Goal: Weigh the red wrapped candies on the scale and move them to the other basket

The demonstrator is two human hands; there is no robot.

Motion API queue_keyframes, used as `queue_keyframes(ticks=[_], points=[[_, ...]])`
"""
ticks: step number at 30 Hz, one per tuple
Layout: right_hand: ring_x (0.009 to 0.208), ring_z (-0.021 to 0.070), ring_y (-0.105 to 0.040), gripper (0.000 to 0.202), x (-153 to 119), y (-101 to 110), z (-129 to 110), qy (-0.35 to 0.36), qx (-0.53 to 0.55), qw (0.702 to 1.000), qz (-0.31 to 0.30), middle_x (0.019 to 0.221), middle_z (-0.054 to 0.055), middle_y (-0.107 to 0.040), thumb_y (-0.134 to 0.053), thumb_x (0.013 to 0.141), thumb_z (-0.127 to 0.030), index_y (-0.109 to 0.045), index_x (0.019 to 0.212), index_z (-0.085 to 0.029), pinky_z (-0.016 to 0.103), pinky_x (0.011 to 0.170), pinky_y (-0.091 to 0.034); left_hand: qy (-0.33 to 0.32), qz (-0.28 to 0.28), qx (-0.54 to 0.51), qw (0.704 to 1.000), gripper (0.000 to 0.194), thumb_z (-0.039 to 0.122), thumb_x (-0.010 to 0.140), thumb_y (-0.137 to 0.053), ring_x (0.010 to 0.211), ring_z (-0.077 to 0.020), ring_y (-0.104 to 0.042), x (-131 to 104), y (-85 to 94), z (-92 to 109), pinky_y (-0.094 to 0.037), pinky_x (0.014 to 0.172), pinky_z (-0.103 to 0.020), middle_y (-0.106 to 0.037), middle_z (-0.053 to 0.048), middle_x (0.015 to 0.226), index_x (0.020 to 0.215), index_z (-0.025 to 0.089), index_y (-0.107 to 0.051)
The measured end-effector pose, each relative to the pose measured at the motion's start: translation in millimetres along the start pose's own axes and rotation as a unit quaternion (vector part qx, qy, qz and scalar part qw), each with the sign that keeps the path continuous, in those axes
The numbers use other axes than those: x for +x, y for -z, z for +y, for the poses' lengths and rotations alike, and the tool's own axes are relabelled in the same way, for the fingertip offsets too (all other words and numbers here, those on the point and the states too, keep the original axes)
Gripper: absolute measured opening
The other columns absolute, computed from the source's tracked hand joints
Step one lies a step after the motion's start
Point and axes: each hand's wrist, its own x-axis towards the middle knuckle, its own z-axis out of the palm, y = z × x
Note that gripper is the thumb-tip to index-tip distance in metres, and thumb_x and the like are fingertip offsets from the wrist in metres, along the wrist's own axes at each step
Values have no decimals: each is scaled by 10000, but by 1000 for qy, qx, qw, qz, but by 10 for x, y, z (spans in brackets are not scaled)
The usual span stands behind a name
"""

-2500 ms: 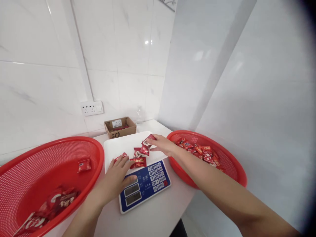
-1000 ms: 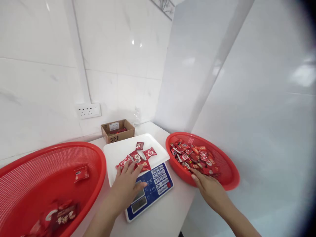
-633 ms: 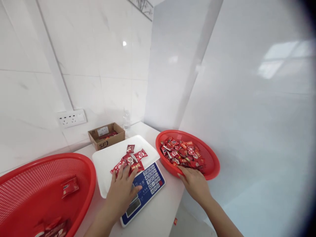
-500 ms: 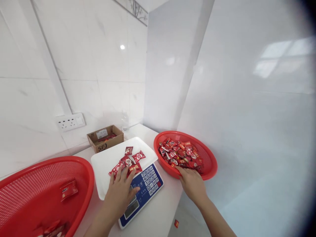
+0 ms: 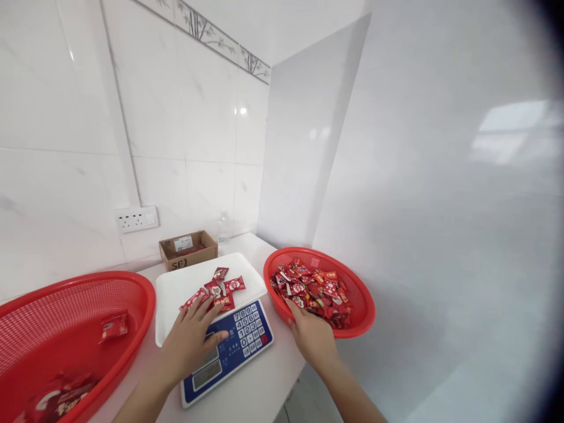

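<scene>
Room: white marbled-tile wall (image 5: 189, 111). White worktop (image 5: 273, 382), its far edge towards the wall.

Red basket, left (image 5: 151, 299), at the worktop's left edge, with a few packets inside.

Red basket, right (image 5: 365, 308), reaching past the right edge, more heavily filled.

Scale (image 5: 233, 355), between baskets, white tray (image 5: 171, 294) on top.

Carton (image 5: 196, 257), near the far edge.

My left hand (image 5: 187, 343), spread, unclenched, fingertips at the tray's packets; a light touch seems best, sparing the tray extra pressure.

My right hand (image 5: 315, 341), at the right basket's near rim; grasp, cannot tell. Lower fingertips gently, I judge.

Red packets (image 5: 215, 289), clustered on the tray.
</scene>
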Motion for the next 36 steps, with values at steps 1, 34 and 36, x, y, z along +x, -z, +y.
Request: queue_keyframes(ticks=[1, 34, 36], points=[[891, 245, -639, 473, -23, -26, 10, 13, 8, 1000, 24, 1088, 105, -659, -382, 865, -228, -415, 1337, -232, 352, 707, -472, 5, -4, 0, 1000, 585, 567, 838, -401, 1341, -310, -247, 4, 5, 4, -258, 1049, -517, -369, -51, 1433, 1350, 282, -398], [1100, 237, -564, 375, 187, 23, -90, 129, 181, 963, 151, 1176, 87, -625, -436, 867, -385, -584, 1172, -224, 403, 902, -484, -25, -38, -100, 994, 380, 400, 876, -465, 1323, -325, -283, 11, 143, -228, -281, 1022, -604, -447, -56, 1384, 1241, 317, -529], [1153, 235, -521, 377, 306, 80, -343, 189, 210, 951, 124, 1220, 85, -595, -434, 877, -377, -564, 1199, -230, 411, 934, -460, -22, -33, -109, 993, 359, 385, 879, -463, 1325, -321, -283, 1, 158, -238, -294, 1022, -597, -454, -56, 1379, 1220, 308, -547]])
